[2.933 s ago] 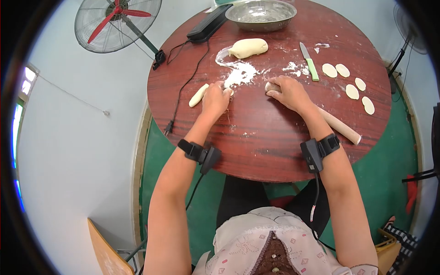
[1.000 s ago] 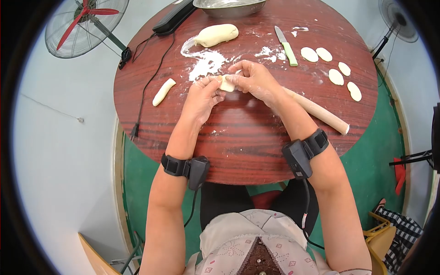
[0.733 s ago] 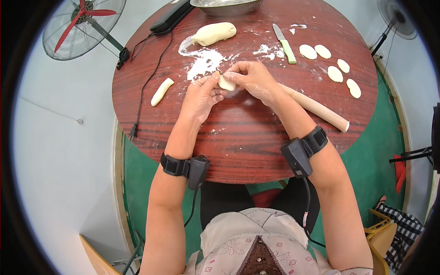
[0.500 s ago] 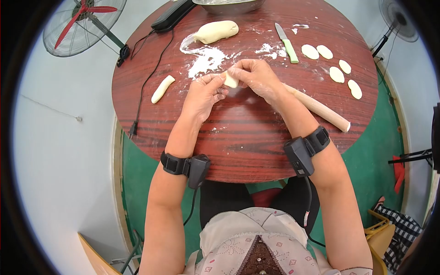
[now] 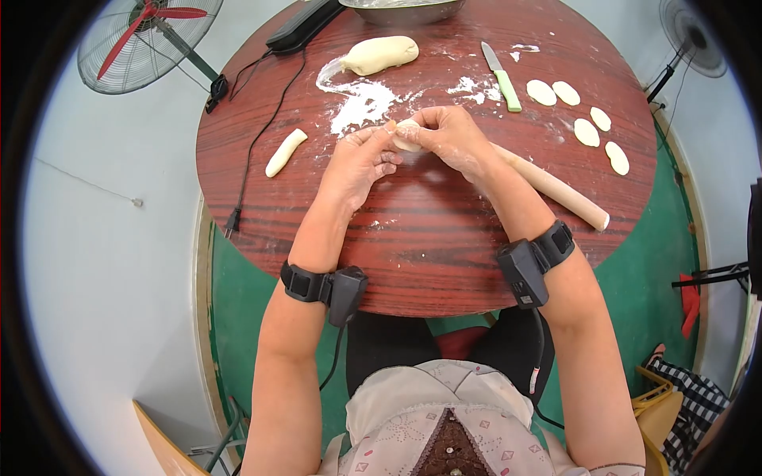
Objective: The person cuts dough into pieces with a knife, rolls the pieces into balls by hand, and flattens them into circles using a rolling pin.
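A small pale piece of dough (image 5: 407, 144) is pinched between my two hands above the table. My left hand (image 5: 362, 163) grips its left edge with thumb and fingers. From the other side my right hand (image 5: 449, 136) closes its fingertips on it, hiding part of the dough. Beneath my right forearm lies a wooden rolling pin (image 5: 559, 190), its near end sticking out to the right. White flour (image 5: 361, 107) is spread just beyond my hands. A short dough roll (image 5: 286, 153) rests to the left of my left hand.
Farther back are a large dough lump (image 5: 382, 55), a green-handled knife (image 5: 505, 83) and a metal bowl (image 5: 405, 9). Several flat dough rounds (image 5: 586, 132) lie at the right. A black cable (image 5: 255, 143) crosses the table's (image 5: 444, 270) left side. Fans (image 5: 147, 40) stand behind.
The dough piece has turned in my fingers and now shows a rounder face. My right fingers have shifted slightly over it. The whole view has moved a little.
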`<action>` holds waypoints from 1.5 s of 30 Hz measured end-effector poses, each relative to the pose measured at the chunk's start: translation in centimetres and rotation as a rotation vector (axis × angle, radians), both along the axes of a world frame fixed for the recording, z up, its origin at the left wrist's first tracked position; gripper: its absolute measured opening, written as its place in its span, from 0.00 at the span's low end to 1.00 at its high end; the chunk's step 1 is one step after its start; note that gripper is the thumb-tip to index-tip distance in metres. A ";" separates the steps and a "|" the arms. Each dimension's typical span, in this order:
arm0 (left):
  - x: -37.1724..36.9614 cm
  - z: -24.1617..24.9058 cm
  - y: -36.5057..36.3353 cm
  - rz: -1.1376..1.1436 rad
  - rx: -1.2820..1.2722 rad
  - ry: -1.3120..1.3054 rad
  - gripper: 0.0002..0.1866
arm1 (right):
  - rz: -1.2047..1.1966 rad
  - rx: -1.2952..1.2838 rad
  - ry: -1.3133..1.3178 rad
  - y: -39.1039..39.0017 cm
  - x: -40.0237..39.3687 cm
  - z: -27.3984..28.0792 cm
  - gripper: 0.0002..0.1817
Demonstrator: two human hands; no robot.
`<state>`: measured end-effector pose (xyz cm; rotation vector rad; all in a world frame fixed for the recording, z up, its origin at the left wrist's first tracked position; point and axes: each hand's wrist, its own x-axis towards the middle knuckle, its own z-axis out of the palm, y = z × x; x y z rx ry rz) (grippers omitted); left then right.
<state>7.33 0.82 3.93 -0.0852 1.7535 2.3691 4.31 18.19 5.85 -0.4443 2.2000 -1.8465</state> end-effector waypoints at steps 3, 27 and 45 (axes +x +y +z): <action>0.0 0.0 0.4 0.006 -0.034 0.022 0.11 | 0.014 -0.041 -0.060 0.1 0.0 0.1 0.13; 0.0 0.2 -0.2 0.150 -0.311 0.085 0.09 | -0.064 0.089 -0.083 1.0 -0.6 0.7 0.16; -0.4 -0.3 0.1 0.019 -0.408 0.111 0.12 | -0.195 0.201 0.385 1.2 -0.9 -0.4 0.13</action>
